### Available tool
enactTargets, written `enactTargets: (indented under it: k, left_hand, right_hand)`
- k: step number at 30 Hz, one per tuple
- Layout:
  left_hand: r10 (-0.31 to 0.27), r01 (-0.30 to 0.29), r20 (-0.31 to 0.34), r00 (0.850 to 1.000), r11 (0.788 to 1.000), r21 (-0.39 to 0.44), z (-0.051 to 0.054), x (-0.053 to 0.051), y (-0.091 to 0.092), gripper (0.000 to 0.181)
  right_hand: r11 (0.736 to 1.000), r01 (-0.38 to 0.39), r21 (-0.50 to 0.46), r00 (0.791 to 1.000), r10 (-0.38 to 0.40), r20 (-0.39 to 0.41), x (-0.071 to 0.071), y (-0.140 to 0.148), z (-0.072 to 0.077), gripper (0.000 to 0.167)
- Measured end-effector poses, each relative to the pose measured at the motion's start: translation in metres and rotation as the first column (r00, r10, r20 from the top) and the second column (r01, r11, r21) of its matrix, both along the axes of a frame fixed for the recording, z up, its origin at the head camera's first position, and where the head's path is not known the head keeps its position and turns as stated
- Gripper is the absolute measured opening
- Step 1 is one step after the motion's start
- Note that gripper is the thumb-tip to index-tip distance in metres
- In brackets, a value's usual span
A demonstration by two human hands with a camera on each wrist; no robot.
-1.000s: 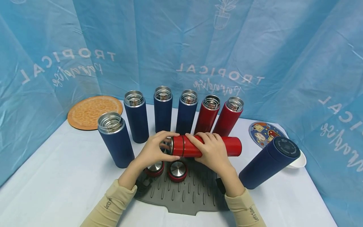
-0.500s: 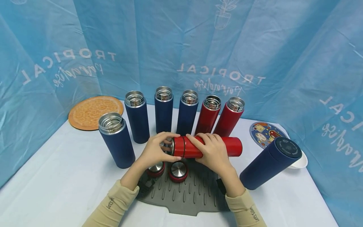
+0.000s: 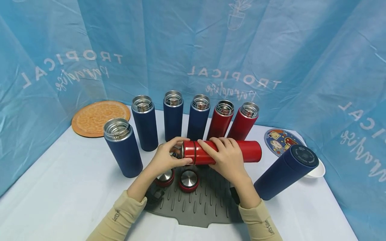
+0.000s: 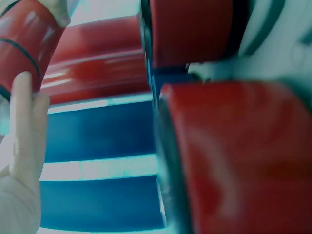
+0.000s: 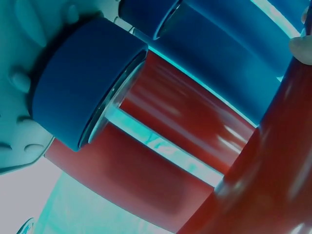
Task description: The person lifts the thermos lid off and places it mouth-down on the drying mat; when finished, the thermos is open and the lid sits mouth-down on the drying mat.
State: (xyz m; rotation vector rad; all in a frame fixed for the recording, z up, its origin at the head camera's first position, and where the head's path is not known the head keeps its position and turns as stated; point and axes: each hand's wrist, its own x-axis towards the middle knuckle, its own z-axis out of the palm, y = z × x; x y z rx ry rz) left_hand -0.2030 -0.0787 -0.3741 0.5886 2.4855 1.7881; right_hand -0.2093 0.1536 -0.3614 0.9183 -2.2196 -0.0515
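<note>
A red thermos bottle (image 3: 248,151) lies sideways above the grey mat, its lid end to the left and a dark ring near that end. My right hand (image 3: 226,157) grips its body from above. My left hand (image 3: 164,157) holds the lid end between thumb and fingers. In the left wrist view the left hand's fingers (image 4: 24,131) lie along the red bottle (image 4: 29,29). The right wrist view shows the bottle (image 5: 273,170) at lower right, with a fingertip (image 5: 301,48) on it. Below the hands, two red lids (image 3: 188,180) with silver tops rest on the mat.
Several lidless blue bottles (image 3: 122,150) and two lidless red bottles (image 3: 220,120) stand behind the hands. A lidded blue bottle (image 3: 286,172) stands at right, before a white bowl (image 3: 317,170). Round mats, orange (image 3: 101,118) and patterned (image 3: 275,144), lie at the back. A ridged grey mat (image 3: 199,207) lies in front.
The held red bottle has risen slightly, and its right end has shifted a little to the right and tipped up. Both hands keep their hold on it.
</note>
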Motion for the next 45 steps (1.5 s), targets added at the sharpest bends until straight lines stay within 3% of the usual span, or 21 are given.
enactTargets:
  k: [3, 5, 8, 11, 20, 23, 27, 30, 39, 45]
  left_hand:
    - [-0.075, 0.071, -0.075, 0.994, 0.996, -0.049, 0.001, -0.001, -0.003, 0.086]
    - [-0.129, 0.12, -0.163, 0.978, 0.991, -0.066, 0.001, -0.002, -0.006, 0.095]
    - [-0.167, 0.148, -0.294, 0.941, 0.985, -0.087, 0.0, -0.003, -0.007, 0.086]
    - [-0.169, 0.151, -0.333, 0.928, 0.985, -0.08, -0.001, -0.003, -0.008, 0.069]
    - [-0.164, 0.153, -0.305, 0.938, 0.986, -0.06, -0.001, -0.004, -0.012, 0.067]
    - [-0.152, 0.139, -0.261, 0.953, 0.988, -0.066, 0.0, -0.004, -0.012, 0.067]
    - [-0.119, 0.112, -0.157, 0.98, 0.992, -0.052, 0.0, -0.004, -0.013, 0.067]
    - [-0.086, 0.081, -0.108, 0.99, 0.996, -0.049, 0.001, -0.004, -0.013, 0.066]
    - [-0.006, 0.0, -0.051, 0.999, 0.994, -0.107, 0.005, -0.002, -0.01, 0.062]
    - [-0.014, 0.007, -0.044, 0.999, 0.99, -0.138, 0.004, -0.001, -0.009, 0.055]
  right_hand:
    - [1.0, 0.014, -0.018, 1.0, -0.014, 0.017, 0.001, 0.001, 0.001, 0.088]
    - [0.999, 0.026, -0.027, 0.999, -0.025, 0.03, 0.001, 0.002, 0.002, 0.088]
    - [0.999, 0.034, -0.036, 0.998, -0.032, 0.051, 0.002, 0.003, 0.003, 0.087]
    - [0.999, 0.026, -0.035, 0.997, -0.023, 0.073, 0.001, 0.003, 0.003, 0.086]
    - [1.0, 0.013, -0.02, 0.994, -0.011, 0.109, 0.001, 0.0, 0.001, 0.084]
    - [1.0, 0.018, -0.014, 0.995, -0.016, 0.096, 0.001, -0.001, 0.0, 0.084]
    - [1.0, 0.016, -0.013, 0.996, -0.015, 0.083, 0.002, -0.001, 0.0, 0.086]
    - [1.0, 0.012, -0.012, 0.997, -0.011, 0.077, 0.002, -0.001, 0.0, 0.087]
    - [1.0, 0.006, -0.01, 0.998, -0.005, 0.059, 0.001, -0.002, 0.0, 0.087]
    - [1.0, -0.01, -0.01, 0.999, 0.011, 0.05, 0.003, -0.003, 0.0, 0.087]
